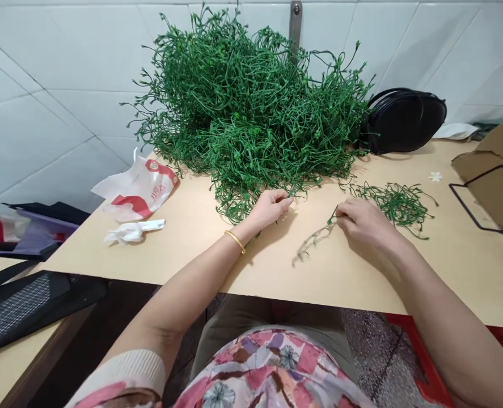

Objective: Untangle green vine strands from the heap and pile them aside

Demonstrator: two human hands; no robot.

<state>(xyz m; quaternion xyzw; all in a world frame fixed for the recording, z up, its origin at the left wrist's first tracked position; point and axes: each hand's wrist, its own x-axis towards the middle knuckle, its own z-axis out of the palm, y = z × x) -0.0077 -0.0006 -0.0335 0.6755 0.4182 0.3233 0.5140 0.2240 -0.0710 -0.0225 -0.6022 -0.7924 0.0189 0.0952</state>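
A big tangled heap of thin green stems with small branching tips, like artificial plant stems (pixel 251 102), rises against the wall. At its front edge my left hand (pixel 270 208), with a gold bangle on the wrist, is closed in a pinch on a thin green stem at the fingertips. My right hand (pixel 364 221) is closed around the ends of a few green stems (pixel 315 239), which hang out to the left, blurred at their tips. Just behind and right of that hand lies a small loose pile of green stems (pixel 406 207).
Left on the table (pixel 183 249) lie a red-and-white plastic bag (pixel 143 190) and a crumpled white tissue (pixel 132 231). A black round bag (pixel 406 122) stands back right, with a cardboard box (pixel 498 175) at the right edge. Something red (pixel 421 357) is below the table.
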